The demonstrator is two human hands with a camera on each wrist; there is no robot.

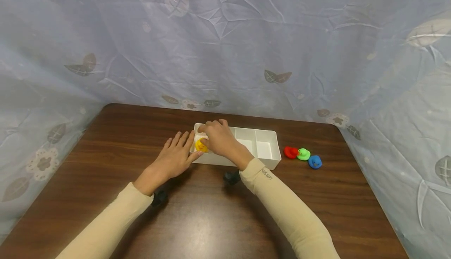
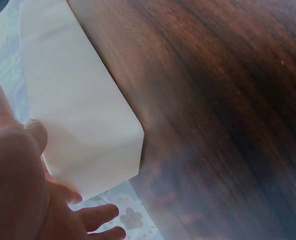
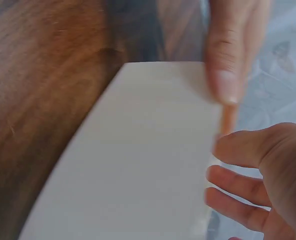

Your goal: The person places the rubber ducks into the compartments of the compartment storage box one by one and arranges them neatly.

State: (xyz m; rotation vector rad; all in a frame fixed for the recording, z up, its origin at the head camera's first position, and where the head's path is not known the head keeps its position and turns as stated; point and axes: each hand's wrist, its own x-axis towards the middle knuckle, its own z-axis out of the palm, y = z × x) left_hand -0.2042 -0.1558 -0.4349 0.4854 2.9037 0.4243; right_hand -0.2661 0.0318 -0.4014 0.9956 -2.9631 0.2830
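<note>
A yellow rubber duck (image 1: 201, 145) sits in the leftmost compartment of a white divided tray (image 1: 218, 159). My right hand (image 1: 220, 137) reaches over the tray from the right, its thumb overlapping the duck and its index finger lying farther back, with white tray showing between them. In the right wrist view its fingertips are at the tray's rim. My left hand (image 1: 176, 157) lies against the tray's left end, fingers extended and spread, thumb along the near corner. The left wrist view shows the tray's plain outer wall (image 2: 83, 110) beside that hand.
A red duck (image 1: 290, 152), a green duck (image 1: 303, 154) and a blue duck (image 1: 315, 162) stand right of the tray on the dark wooden table (image 1: 211, 220). Patterned curtain fabric (image 1: 225, 55) hangs behind the table and along its sides.
</note>
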